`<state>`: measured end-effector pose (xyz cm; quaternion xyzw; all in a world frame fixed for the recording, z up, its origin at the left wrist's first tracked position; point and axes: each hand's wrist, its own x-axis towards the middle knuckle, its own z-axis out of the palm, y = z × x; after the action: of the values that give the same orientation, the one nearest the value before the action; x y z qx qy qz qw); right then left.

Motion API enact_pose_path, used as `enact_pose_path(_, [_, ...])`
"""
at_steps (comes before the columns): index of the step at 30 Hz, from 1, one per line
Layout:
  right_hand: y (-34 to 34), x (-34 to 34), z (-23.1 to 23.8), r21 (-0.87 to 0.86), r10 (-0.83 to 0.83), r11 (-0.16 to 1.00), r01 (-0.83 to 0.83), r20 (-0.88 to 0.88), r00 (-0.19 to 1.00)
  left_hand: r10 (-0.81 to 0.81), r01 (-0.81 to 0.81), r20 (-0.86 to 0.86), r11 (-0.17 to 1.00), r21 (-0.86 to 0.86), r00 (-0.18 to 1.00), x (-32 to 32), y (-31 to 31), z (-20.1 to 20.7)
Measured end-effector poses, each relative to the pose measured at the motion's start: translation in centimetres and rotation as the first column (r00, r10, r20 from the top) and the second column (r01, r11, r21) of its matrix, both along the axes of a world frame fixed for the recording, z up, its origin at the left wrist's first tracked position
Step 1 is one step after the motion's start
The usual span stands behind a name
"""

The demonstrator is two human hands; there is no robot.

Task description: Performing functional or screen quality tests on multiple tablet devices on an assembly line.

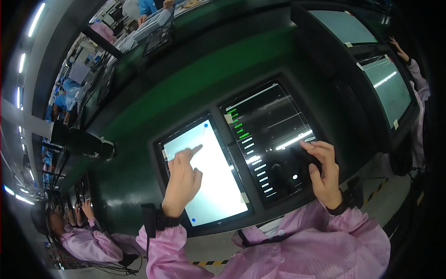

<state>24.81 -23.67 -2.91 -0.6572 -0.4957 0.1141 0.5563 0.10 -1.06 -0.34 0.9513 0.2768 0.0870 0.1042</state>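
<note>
When viewed from the head camera, shows two tablets side by side toward the near edge of the green counter (200, 88), set in a dark double frame (239, 160): on the left a white-lit tablet (216, 186), on the right a black-screened tablet (274, 158) with green and white rows of text down its left side. Shows one blue dot (206, 125) near the top edge of the lit screen, another blue dot (193, 220) at its lower left corner. Find the left hand (182, 180) above the lit tablet's left half, index finger extended, other fingers loosely bent, gripping nothing; cannot tell touching from hovering. Find the right hand (325, 169) at the black-screened tablet's right edge, half curled, likewise empty, with fingertips over the glass; again cannot tell contact.

Judging by the glossy reflections, expect stiff, flat, slick-faced slabs, probably light enough for two hands, yet prone to crack under a knock or twist. Best taken by opposite long edges, clear of the glass, with even support. Seems likely to offer little purchase inside the frame; perhaps hold the frame's outer rim instead. Avoid pulling at the pale tab (245, 197) on the lit tablet's right edge.
</note>
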Motion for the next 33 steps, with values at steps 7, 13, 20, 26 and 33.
enact_pose_path(7, [0.4, -0.1, -0.7, 0.044, 0.003, 0.999, -0.002, -0.028, 1.0, 0.154, -0.159, -0.052, 0.981, -0.112, 0.987, -6.6, -7.8, 1.6])
enact_pose_path(13, [0.3, -0.2, -0.9, 0.033, 0.018, 0.999, -0.018, -0.013, 1.0, 0.291, -0.305, -0.099, 0.932, -0.194, 0.952, -9.4, -12.3, 2.1])
enact_pose_path(20, [0.4, -0.2, -0.9, 0.009, 0.017, 1.0, -0.017, -0.001, 1.0, 0.352, -0.356, -0.053, 0.914, -0.194, 0.934, -10.9, -13.8, 1.7])
enact_pose_path(26, [0.6, 0.1, -0.9, 0.031, 0.022, 0.999, -0.021, -0.041, 0.999, 0.338, -0.339, -0.034, 0.923, -0.181, 0.94, -10.9, -13.7, 1.4])
enact_pose_path(33, [3.6, 1.7, 3.7, -0.11, 0.11, 0.988, -0.105, 0.035, 0.993, 0.389, -0.406, 0.392, 0.913, -0.043, 0.834, -9.1, -8.9, 0.8])
